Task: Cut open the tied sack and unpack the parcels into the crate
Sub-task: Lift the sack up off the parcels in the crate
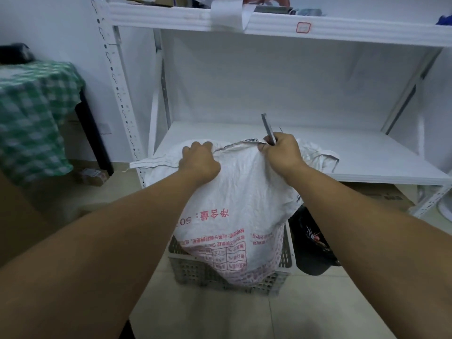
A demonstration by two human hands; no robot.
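The grey slotted crate (195,272) sits nearest you on the floor. The sack (244,192) stands upright inside it: white woven plastic, creased, with red print upside down to you. Above the crate, your left hand (199,160) curls its fingers (195,145) over the sack's stitched top hem. Your right hand (281,152) pinches that hem and grips a dark cutter (267,129) pointing up. Behind the crate stands a white shelf (342,152).

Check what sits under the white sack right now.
A grey slotted crate sits under the white sack; the sack's lower end rests in it. Only the crate's front and side walls show. Its floor and any contents are covered by the sack.
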